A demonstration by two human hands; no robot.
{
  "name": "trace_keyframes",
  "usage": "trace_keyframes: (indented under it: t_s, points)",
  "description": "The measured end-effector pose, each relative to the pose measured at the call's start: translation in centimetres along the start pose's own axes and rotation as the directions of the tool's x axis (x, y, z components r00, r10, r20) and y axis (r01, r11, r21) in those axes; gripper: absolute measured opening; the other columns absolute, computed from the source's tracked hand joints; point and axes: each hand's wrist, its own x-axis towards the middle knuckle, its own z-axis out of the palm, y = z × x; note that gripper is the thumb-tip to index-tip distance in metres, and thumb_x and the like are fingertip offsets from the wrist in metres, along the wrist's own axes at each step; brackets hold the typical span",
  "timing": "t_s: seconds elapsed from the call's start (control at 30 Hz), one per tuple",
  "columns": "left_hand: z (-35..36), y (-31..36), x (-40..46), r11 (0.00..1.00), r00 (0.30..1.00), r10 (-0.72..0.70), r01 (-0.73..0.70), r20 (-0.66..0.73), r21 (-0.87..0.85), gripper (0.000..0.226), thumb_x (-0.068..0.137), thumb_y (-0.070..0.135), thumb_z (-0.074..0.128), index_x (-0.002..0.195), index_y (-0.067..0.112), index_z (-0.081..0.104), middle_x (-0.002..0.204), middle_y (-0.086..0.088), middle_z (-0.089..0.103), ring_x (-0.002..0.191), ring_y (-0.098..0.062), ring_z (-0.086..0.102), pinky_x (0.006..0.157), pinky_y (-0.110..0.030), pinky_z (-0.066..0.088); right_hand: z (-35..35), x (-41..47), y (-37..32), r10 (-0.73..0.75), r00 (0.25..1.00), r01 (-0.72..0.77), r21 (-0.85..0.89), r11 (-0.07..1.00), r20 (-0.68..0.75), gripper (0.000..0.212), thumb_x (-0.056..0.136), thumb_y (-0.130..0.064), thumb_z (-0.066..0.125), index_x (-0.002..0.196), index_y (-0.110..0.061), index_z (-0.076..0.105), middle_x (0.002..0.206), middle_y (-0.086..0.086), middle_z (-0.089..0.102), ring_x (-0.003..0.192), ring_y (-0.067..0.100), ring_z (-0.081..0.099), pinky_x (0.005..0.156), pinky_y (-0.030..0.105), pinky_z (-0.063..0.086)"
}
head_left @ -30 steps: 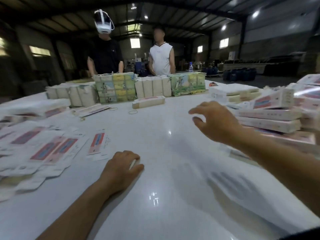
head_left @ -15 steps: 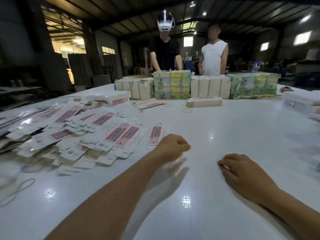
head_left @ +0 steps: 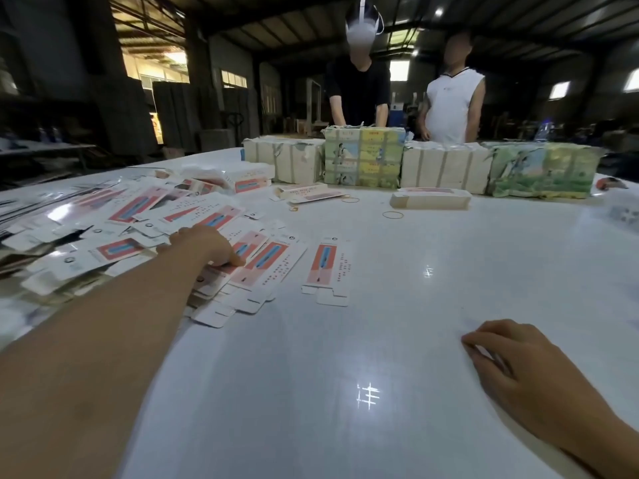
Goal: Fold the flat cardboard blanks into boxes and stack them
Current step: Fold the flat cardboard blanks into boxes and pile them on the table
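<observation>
Head view: a loose heap of flat cardboard blanks is spread over the left side of the white table, each one printed with a pink and blue panel and small text, with notched tabs at the ends. One single blank is laid apart, just right of the heap. The left hand is stretched onto the heap's near edge, fingers curled down with a fingertip pressed on a blank; whether an edge is pinched cannot be told. The right hand is rested on bare tabletop, well apart, fingers loosely bent, nothing held. These blanks are judged thin, light and slick, likely to slide over each other and over the glossy top; a corner or end tab would best be lifted, away from the creases. Farther back, a folded box, rubber bands and banded paper bundles are seen, with two people standing behind.
</observation>
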Motion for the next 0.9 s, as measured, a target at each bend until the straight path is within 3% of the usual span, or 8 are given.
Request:
trace_keyframes:
  t_s: [0.17,0.37,0.53,0.67,0.77,0.8,0.83,0.9]
  points:
    - [-0.6,-0.5,0.3,0.98,0.999,0.037,-0.034,0.013,-0.196,0.097,0.066,0.047,0.082,0.138,-0.001,0.037,0.136,-0.019,0.045,0.121,-0.036,0.047,0.1,-0.044,0.043,0.0,0.0,0.0,0.014,1.0,-0.014,-0.005,1.0,0.015,0.024,0.092,-0.026,0.055,0.111,-0.027,0.069,0.111,-0.016,0.056,0.106,0.009,0.047,0.085,0.026,0.036]
    - [-2.0,-1.6,-0.4,0.865,1.0,0.029,-0.026,-0.001,-0.502,0.066,0.072,0.015,0.08,0.125,-0.006,0.047,0.123,-0.024,0.054,0.112,-0.039,0.051,0.095,-0.047,0.044,0.2,0.1,0.1,0.01,1.0,-0.01,0.0,1.0,-0.003,0.024,0.093,-0.026,0.054,0.112,-0.027,0.069,0.115,-0.014,0.058,0.109,0.011,0.048,0.084,0.024,0.033]
    - [-3.3,-3.7,-1.0,0.867,0.996,0.016,-0.06,-0.093,-0.494,0.047,0.078,0.014,0.075,0.114,-0.005,0.052,0.104,-0.02,0.057,0.097,-0.034,0.053,0.09,-0.045,0.045,0.1,0.1,0.2,-0.003,1.0,0.003,0.002,1.0,-0.002,0.027,0.096,-0.031,0.048,0.117,-0.032,0.064,0.119,-0.017,0.054,0.111,0.008,0.045,0.087,0.021,0.032]
    - [-5.9,-2.1,-3.4,0.925,0.963,0.151,-0.218,-0.224,-0.312,0.035,0.08,0.017,0.072,0.109,0.001,0.061,0.097,-0.016,0.063,0.089,-0.03,0.059,0.081,-0.043,0.051,0.3,0.4,0.2,0.01,1.0,-0.01,-0.008,1.0,0.026,0.027,0.096,-0.033,0.046,0.117,-0.034,0.063,0.12,-0.016,0.054,0.113,0.009,0.045,0.086,0.022,0.032]
    - [-7.7,1.8,-7.6,0.765,0.887,0.454,-0.437,-0.085,-0.474,0.033,0.078,0.02,0.075,0.109,0.024,0.065,0.092,-0.001,0.07,0.081,-0.021,0.068,0.066,-0.034,0.052,0.3,0.5,0.6,0.061,0.997,-0.064,0.079,0.995,0.043,0.028,0.095,-0.032,0.049,0.12,-0.03,0.062,0.118,-0.014,0.057,0.109,0.012,0.051,0.091,0.026,0.037]
    - [-7.8,3.3,-9.6,0.706,0.838,0.544,-0.479,-0.034,-0.521,0.029,0.077,0.022,0.075,0.101,0.033,0.064,0.082,0.006,0.072,0.074,-0.018,0.07,0.058,-0.03,0.053,0.0,0.5,0.5,0.147,0.989,-0.15,0.282,0.947,0.033,0.028,0.095,-0.03,0.051,0.12,-0.027,0.062,0.113,-0.013,0.061,0.102,0.011,0.058,0.091,0.03,0.044]
    - [-7.5,4.6,-11.6,0.658,0.779,0.627,-0.518,0.017,-0.546,0.027,0.076,0.022,0.076,0.093,0.038,0.063,0.073,0.011,0.071,0.068,-0.015,0.071,0.05,-0.026,0.053,-0.5,0.5,0.3,0.26,0.965,-0.235,0.55,0.801,0.032,0.027,0.094,-0.029,0.053,0.118,-0.025,0.064,0.103,-0.012,0.066,0.09,0.011,0.063,0.086,0.035,0.051]
    - [-5.6,7.3,-15.2,0.547,0.602,0.791,-0.61,0.114,-0.574,0.026,0.076,0.021,0.076,0.09,0.04,0.065,0.078,0.015,0.072,0.072,-0.011,0.071,0.057,-0.025,0.056,-1.9,0.6,0.2,0.463,0.882,-0.282,0.887,0.366,0.089,0.022,0.094,-0.035,0.054,0.107,-0.023,0.068,0.085,-0.004,0.07,0.063,0.015,0.063,0.058,0.036,0.054]
